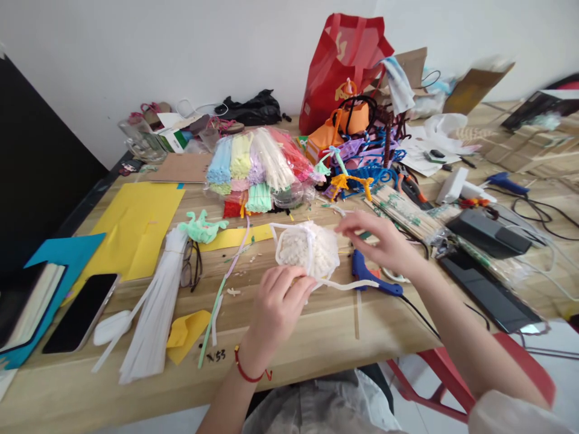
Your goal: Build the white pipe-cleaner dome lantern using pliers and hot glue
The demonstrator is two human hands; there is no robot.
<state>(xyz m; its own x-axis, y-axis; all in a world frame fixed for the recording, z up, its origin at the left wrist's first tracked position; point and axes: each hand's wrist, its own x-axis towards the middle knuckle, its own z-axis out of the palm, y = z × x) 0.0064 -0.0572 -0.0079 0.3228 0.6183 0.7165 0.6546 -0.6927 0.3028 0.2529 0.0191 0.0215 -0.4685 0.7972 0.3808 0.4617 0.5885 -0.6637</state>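
Observation:
A white fuzzy rounded piece [323, 250], with white pipe-cleaner strips along its edges, is at the middle of the table. My left hand [283, 295] pinches its near edge. One white pipe cleaner [348, 284] sticks out from it to the right, passing in front of the glue gun. To the right of the piece hovers my right hand [380, 241], fingers stretched and apart, with nothing visible in it. Just below that hand lies a blue glue gun [377, 280] with a black cord. The underside of the white piece is hidden.
White pipe cleaners [156, 319], glasses [192, 265] and a phone [81, 313] lie left. Behind are bagged coloured pipe cleaners [256, 163] and a red bag [344, 66]. Pliers [411, 184], wooden sticks [402, 211] and a black tablet [491, 289] lie right.

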